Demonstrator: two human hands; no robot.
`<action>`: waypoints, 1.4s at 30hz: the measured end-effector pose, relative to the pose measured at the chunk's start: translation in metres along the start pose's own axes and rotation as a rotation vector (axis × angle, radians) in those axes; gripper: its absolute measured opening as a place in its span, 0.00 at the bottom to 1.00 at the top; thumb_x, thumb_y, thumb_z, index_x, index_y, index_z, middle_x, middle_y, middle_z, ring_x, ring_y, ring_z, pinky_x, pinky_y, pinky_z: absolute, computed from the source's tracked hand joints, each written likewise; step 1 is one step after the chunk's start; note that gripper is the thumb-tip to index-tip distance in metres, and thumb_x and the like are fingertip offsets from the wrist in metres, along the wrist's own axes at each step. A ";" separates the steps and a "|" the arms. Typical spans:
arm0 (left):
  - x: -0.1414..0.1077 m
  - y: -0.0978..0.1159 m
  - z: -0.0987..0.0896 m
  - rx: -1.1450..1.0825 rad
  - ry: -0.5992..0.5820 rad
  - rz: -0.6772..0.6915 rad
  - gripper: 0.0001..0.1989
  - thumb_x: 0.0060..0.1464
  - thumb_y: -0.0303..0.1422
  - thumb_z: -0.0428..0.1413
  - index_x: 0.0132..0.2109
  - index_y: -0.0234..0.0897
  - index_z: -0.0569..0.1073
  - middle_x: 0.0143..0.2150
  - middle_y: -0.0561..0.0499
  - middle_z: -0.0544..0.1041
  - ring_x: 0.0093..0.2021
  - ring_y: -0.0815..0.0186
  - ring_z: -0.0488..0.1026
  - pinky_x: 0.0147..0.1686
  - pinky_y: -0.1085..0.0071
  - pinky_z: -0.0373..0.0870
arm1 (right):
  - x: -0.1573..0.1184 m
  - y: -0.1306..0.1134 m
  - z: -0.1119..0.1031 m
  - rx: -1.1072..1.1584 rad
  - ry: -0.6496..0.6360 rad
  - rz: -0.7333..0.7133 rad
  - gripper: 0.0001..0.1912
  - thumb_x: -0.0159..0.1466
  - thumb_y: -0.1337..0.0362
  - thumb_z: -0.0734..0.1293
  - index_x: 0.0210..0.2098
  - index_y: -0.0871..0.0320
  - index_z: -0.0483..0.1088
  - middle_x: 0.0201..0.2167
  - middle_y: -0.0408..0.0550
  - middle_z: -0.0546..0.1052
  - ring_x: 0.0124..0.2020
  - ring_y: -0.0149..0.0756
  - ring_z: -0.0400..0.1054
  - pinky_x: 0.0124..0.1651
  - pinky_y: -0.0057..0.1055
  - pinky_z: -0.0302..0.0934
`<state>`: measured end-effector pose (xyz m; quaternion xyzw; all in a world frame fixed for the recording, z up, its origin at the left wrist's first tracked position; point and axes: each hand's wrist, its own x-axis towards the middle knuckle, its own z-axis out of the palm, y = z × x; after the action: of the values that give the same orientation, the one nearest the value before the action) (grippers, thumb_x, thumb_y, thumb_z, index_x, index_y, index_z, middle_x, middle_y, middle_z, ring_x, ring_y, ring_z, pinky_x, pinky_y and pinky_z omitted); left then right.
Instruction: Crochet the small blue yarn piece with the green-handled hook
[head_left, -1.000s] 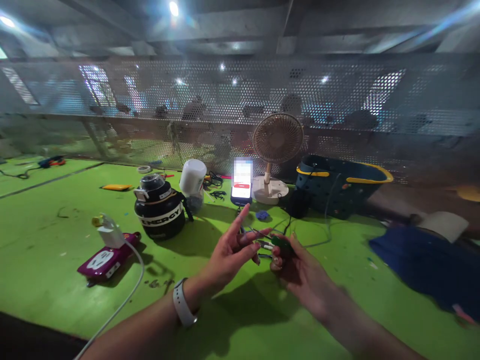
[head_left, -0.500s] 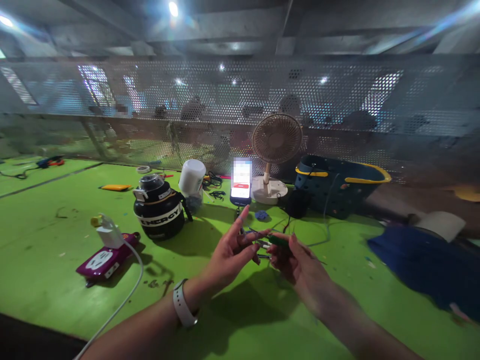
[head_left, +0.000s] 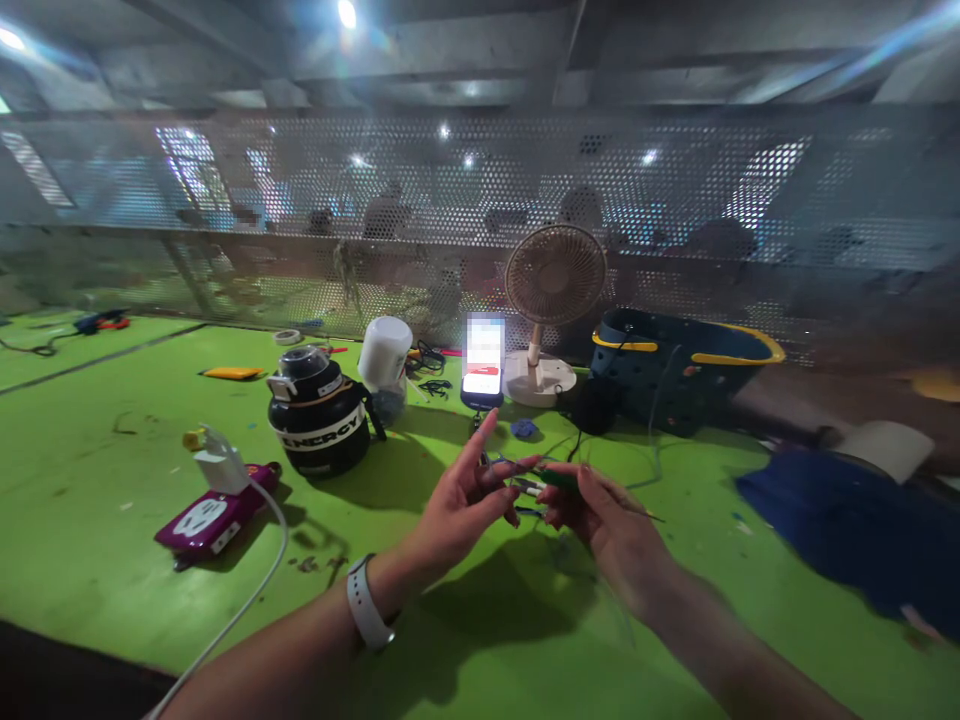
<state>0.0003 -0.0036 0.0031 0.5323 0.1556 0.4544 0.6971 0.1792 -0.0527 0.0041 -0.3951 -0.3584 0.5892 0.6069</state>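
Over the green counter (head_left: 510,665), pinching a slim green thing (head_left: 559,480) in the right hand (head_left: 619,535), probably for fine control, and spreading the left hand (head_left: 457,505) close to it, with the index finger (head_left: 477,446) raised as if out of the way; cannot tell of any grip there. Farther off, note a lit phone (head_left: 484,378) propped upright, likely for easy viewing, and slightly behind, a fan (head_left: 556,276) turned towards the hands, perhaps for cool air.
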 end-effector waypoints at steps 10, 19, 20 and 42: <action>0.002 -0.002 0.000 0.054 0.051 0.096 0.46 0.58 0.29 0.59 0.72 0.46 0.37 0.55 0.38 0.77 0.53 0.57 0.74 0.34 0.75 0.70 | -0.003 0.004 -0.004 -0.209 -0.069 -0.201 0.14 0.62 0.53 0.71 0.43 0.54 0.79 0.34 0.48 0.82 0.33 0.36 0.75 0.40 0.35 0.71; -0.001 0.000 0.004 -0.005 0.034 0.032 0.46 0.56 0.28 0.60 0.72 0.46 0.40 0.55 0.39 0.77 0.49 0.59 0.76 0.35 0.74 0.70 | -0.002 0.009 -0.004 -0.063 -0.011 -0.128 0.16 0.60 0.50 0.71 0.41 0.54 0.79 0.32 0.48 0.83 0.33 0.34 0.76 0.38 0.32 0.71; -0.001 0.000 0.004 0.001 0.043 0.031 0.46 0.56 0.28 0.60 0.72 0.46 0.40 0.55 0.39 0.77 0.48 0.59 0.76 0.35 0.74 0.70 | -0.003 0.008 -0.004 -0.094 -0.030 -0.134 0.16 0.60 0.50 0.71 0.41 0.54 0.79 0.32 0.48 0.82 0.33 0.35 0.76 0.38 0.33 0.71; -0.004 -0.019 0.014 0.055 0.284 0.118 0.47 0.53 0.33 0.63 0.71 0.51 0.43 0.63 0.39 0.70 0.55 0.57 0.73 0.50 0.64 0.70 | -0.022 0.019 0.020 -1.820 -0.068 -1.338 0.16 0.66 0.76 0.61 0.52 0.68 0.69 0.39 0.58 0.80 0.36 0.40 0.73 0.38 0.39 0.63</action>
<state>0.0170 -0.0151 -0.0092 0.4897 0.2334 0.5610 0.6253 0.1517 -0.0737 -0.0033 -0.4026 -0.8101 -0.3240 0.2770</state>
